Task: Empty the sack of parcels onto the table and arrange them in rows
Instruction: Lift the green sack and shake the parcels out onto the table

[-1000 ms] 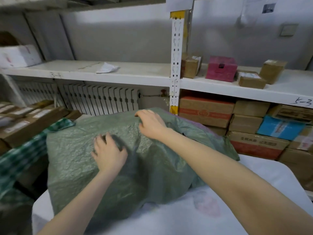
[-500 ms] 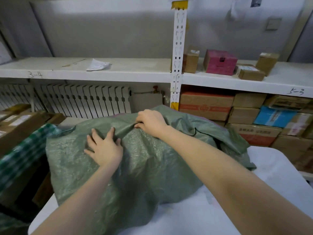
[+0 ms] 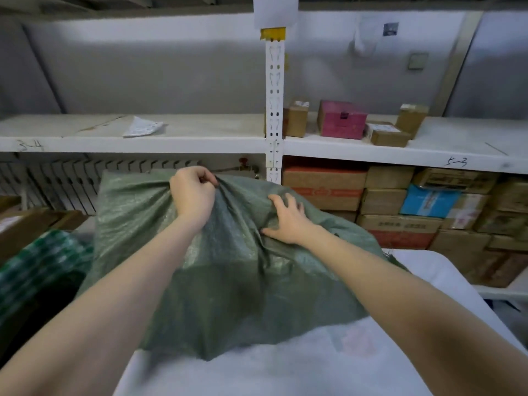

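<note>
A green woven sack (image 3: 223,281) stands bulging on the white table (image 3: 285,372), its upper part pulled up in front of the shelves. My left hand (image 3: 193,195) grips a bunch of the sack's cloth at the top, fingers curled tight, with folds fanning out from it. To the right and a little lower, my right hand (image 3: 285,220) rests on the sack with fingers spread and thumb out, pressing into the cloth. The parcels are hidden inside the sack.
White shelves (image 3: 143,138) run behind the table, carrying a pink box (image 3: 341,120) and small cartons. Stacked cardboard boxes (image 3: 428,212) fill the lower right shelf. A green checked bag (image 3: 40,267) and a brown carton (image 3: 31,224) sit at the left.
My left hand went from lying flat on the sack to gripping its bunched top and lifting it. My right hand let go of the top and moved right onto the sack's side.
</note>
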Demonstrator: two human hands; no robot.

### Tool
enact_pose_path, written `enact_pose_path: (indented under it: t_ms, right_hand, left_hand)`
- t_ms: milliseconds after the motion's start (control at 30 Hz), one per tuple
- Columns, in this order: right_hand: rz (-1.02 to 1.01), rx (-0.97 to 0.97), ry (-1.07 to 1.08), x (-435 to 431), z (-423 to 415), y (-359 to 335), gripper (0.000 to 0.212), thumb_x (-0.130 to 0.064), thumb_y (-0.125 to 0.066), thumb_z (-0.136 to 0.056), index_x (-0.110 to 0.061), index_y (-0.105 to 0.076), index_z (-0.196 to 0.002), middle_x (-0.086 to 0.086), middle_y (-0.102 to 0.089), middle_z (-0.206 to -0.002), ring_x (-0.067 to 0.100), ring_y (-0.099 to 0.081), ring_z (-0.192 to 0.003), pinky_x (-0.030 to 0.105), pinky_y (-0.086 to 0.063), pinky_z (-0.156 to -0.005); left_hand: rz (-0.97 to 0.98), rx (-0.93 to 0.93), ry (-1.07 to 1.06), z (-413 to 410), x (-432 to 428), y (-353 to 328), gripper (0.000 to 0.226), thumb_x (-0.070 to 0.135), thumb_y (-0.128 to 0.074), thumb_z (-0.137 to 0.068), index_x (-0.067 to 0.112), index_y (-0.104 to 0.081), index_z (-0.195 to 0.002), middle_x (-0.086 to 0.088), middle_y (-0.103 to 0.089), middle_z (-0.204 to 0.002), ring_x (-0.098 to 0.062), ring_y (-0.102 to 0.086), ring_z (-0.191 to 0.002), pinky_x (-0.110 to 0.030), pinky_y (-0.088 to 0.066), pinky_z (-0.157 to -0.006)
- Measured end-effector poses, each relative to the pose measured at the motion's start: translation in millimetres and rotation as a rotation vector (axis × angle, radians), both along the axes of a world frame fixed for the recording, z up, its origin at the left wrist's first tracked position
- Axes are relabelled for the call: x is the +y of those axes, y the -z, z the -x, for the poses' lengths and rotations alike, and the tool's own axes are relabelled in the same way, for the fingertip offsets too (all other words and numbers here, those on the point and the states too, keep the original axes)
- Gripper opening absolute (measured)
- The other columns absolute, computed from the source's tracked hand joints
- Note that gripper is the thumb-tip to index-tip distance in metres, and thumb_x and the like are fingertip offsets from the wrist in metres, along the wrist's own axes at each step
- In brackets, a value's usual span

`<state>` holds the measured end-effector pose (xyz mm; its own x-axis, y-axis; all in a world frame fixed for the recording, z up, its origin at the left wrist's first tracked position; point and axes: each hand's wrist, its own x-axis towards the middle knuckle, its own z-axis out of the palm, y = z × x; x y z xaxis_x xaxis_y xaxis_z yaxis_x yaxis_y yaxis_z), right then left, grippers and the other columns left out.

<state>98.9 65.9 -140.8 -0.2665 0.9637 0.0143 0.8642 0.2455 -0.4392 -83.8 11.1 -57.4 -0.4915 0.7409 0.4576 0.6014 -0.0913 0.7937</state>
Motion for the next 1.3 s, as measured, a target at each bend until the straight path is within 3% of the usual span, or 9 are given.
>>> enact_pose_path:
  t_ms: [133,600,733,800,933,1000,1100,1200,1300]
  right_hand:
    - [0.018,0.141,0.008,-1.3,-33.7,-3.4,0.092,-0.042,-0.071,-0.082,-0.022,-0.007,-0.146,0.019,-0.047,-0.136,0.036,-0.051,-0.119,0.038,-0.046,-0.095]
    - [-0.03,0.729,0.117,-6.5,-105.4,-24.4,0.066,-0.027,-0.068,-0.088,-0.006,-0.02,-0.128,0.015,-0.039,-0.137,0.03,-0.043,-0.127,0.041,-0.041,-0.105]
    - [0.33,0.414,-0.051,7.3,-162.2,-21.3,0.093,-0.019,-0.071,-0.084,-0.013,-0.007,-0.15,0.012,-0.039,-0.145,0.028,-0.049,-0.124,0.035,-0.052,-0.09]
    - [0.458,0.137,-0.092,12.0,-190.0,-28.6,0.07,-0.012,-0.063,-0.088,-0.024,-0.026,-0.147,0.012,-0.052,-0.133,0.022,-0.06,-0.101,0.03,-0.055,-0.068]
    - [0.125,0.254,0.138,35.6,-228.6,-56.3,0.023,-0.014,-0.056,-0.094,-0.005,-0.062,-0.114,0.014,-0.066,-0.11,0.025,-0.064,-0.095,0.036,-0.054,-0.079]
    - [-0.071,0.684,0.301,41.5,-238.0,-85.4,0.04,-0.033,-0.051,-0.098,-0.009,-0.053,-0.13,0.012,-0.058,-0.13,0.026,-0.057,-0.115,0.041,-0.045,-0.097]
    - [0.06,1.172,0.106,37.5,-229.9,-131.6,0.095,-0.08,-0.053,-0.071,-0.026,-0.032,-0.146,-0.004,-0.037,-0.151,0.021,-0.04,-0.135,0.056,-0.026,-0.104]
    - [-0.079,1.017,-0.006,30.8,-212.7,-147.0,0.107,-0.066,-0.071,-0.068,-0.022,-0.02,-0.151,0.001,-0.027,-0.157,0.022,-0.03,-0.141,0.05,-0.027,-0.11]
    - [-0.348,0.923,-0.019,29.3,-203.2,-144.8,0.082,-0.058,-0.075,-0.069,-0.016,-0.049,-0.134,0.003,-0.051,-0.137,0.019,-0.048,-0.126,0.042,-0.039,-0.108]
  left_hand:
    - [-0.075,0.119,0.135,-48.9,11.9,-20.7,0.036,-0.016,-0.042,-0.068,0.011,-0.065,-0.06,-0.007,-0.064,-0.065,-0.015,-0.055,-0.063,-0.023,-0.041,-0.065]
    - [-0.308,0.717,0.545,-180.7,40.1,-101.2,0.027,-0.015,-0.048,-0.056,0.006,-0.065,-0.052,-0.009,-0.066,-0.06,-0.025,-0.064,-0.064,-0.032,-0.053,-0.066]
    - [-0.115,0.849,0.716,-210.1,37.3,-76.6,0.028,-0.014,-0.049,-0.057,0.006,-0.069,-0.054,-0.007,-0.069,-0.061,-0.023,-0.067,-0.065,-0.027,-0.05,-0.073]
    - [-0.04,0.834,0.794,-220.9,34.5,-63.7,0.028,-0.012,-0.05,-0.058,0.007,-0.07,-0.056,-0.004,-0.069,-0.06,-0.017,-0.066,-0.061,-0.022,-0.049,-0.068]
    - [0.002,0.817,0.897,-243.2,24.9,-55.9,0.028,-0.01,-0.051,-0.061,0.01,-0.071,-0.058,-0.001,-0.07,-0.061,-0.012,-0.065,-0.062,-0.008,-0.04,-0.085]
    - [-0.013,0.819,0.913,-254.7,19.1,-47.9,0.028,-0.009,-0.051,-0.064,0.011,-0.07,-0.058,-0.001,-0.07,-0.064,-0.015,-0.065,-0.065,-0.025,-0.028,-0.112]
    - [-0.005,0.843,0.921,-262.8,15.7,-38.2,0.026,-0.008,-0.051,-0.066,0.01,-0.069,-0.06,-0.003,-0.069,-0.066,-0.018,-0.064,-0.067,-0.046,-0.024,-0.118]
    - [0.031,0.91,0.913,-267.8,10.9,-38.2,0.025,-0.006,-0.05,-0.066,0.008,-0.07,-0.062,-0.004,-0.069,-0.068,-0.02,-0.063,-0.067,-0.046,-0.031,-0.113]
    - [0.073,0.98,0.883,-271.9,5.4,-33.1,0.023,-0.004,-0.049,-0.066,0.006,-0.07,-0.065,-0.006,-0.068,-0.068,-0.023,-0.061,-0.068,-0.043,-0.042,-0.098]
